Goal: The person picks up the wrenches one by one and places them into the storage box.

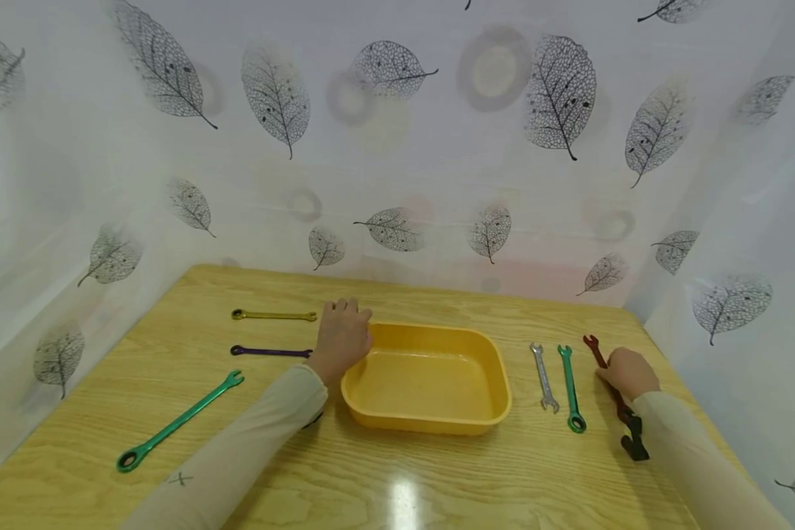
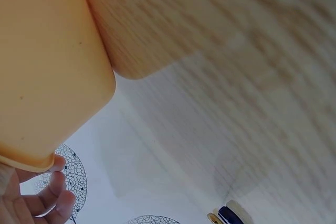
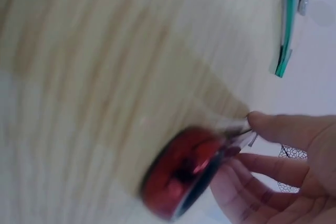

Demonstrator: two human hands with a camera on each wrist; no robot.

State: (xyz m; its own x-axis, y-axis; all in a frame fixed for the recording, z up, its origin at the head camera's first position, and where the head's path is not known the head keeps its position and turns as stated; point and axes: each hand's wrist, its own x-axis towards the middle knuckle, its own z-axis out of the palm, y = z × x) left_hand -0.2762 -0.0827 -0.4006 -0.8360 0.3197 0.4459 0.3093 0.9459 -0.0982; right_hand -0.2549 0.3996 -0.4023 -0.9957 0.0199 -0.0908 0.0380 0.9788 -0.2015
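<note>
Red wrench (image 3: 197,150): On the right of the worktop (image 1: 344,478), the tool lies in the grasp of a person's right hand (image 1: 629,372), forked end pointing away, ring end towards the near side; whether it touches the wood cannot be told.

Handling the red wrench: The slim metal shaft probably calls for a firm thumb-and-finger pinch near its middle, so the bulkier ring end does not swing. Lifting straight up, rather than dragging, would likely spare the small green wrench (image 1: 572,389) just beside it.

Yellow tray (image 1: 424,427): It stands upright near the middle of the worktop, with nothing showing inside. A light, steady hold on the rim seems best; a hard pull could slide or tip it.

Right hand: Thumb and fingers form a narrow pinch on the red wrench's shaft, the ring end jutting out beyond them.

Left hand (image 1: 341,335): Bent fingers hold the yellow tray's rim at its far left corner, fingertips on the outside; the thumb is hidden in the left wrist view.

Other wrenches: A silver wrench (image 1: 544,377) lies between the yellow tray and the small green wrench. Left of the tray lie a gold wrench (image 1: 274,316), a purple wrench (image 1: 271,352) and a large green wrench (image 1: 182,421).
</note>
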